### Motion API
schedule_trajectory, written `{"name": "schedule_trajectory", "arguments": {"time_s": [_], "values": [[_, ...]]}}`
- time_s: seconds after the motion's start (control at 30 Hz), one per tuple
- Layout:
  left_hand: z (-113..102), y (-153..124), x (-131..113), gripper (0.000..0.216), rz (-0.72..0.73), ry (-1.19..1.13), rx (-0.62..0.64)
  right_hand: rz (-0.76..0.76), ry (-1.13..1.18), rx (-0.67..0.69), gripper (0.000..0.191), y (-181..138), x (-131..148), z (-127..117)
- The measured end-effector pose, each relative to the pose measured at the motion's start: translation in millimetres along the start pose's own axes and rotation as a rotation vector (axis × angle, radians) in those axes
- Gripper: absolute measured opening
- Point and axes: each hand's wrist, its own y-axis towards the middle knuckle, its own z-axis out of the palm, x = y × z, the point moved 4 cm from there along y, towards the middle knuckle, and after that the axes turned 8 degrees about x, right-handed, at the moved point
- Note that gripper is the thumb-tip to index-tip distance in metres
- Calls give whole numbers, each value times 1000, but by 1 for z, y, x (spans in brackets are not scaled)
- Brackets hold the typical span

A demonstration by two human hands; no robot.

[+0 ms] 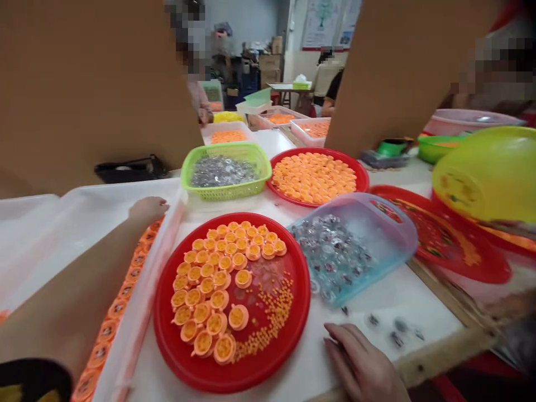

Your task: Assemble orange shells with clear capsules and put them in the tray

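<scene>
My left hand (pixel 147 207) reaches into a long white tray (pixel 144 312), at the far end of a row of orange pieces (pixel 109 329) with printed faces. Its fingers look curled together, and whatever they hold is hidden. My right hand (pixel 363 363) rests low on the white table, fingers slightly bent and apart, with nothing visible between them. Several small clear pieces with dark marks (pixel 396 338) lie just right of it. Between my hands sits a red round tray (pixel 268 290) holding orange cup-shaped pieces (pixel 220 300) and loose small orange beads (pixel 276 307).
A translucent blue scoop tray (pixel 387 234) holds more clear pieces. Behind stand a green basket (pixel 226 190) of silvery clear parts and a red tray (pixel 363 181) of orange pieces. A yellow bowl (pixel 489 173) tilts at the right. Cardboard partitions (pixel 92 84) flank the table; other people sit beyond.
</scene>
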Motion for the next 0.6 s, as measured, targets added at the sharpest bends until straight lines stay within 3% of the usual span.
{"name": "schedule_trajectory", "arguments": {"time_s": [0.17,0.27,0.33,0.4,0.5,0.6], "values": [[-42,-45,-13,46,65,47,-281,55,-32,-22,30,34,3,-11],[-60,-92,-48,44,307,17,-381,181,-240,176,42,63,5,-12],[-57,-126,-75,41,472,-35,-308,252,-385,321,42,81,8,-13],[-41,-157,-97,35,582,-61,-170,262,-451,382,34,93,12,-17],[-4,-201,-118,28,764,8,36,237,-446,404,22,97,13,-22],[34,-233,-122,27,863,183,192,222,-417,450,13,86,7,-22]]}}
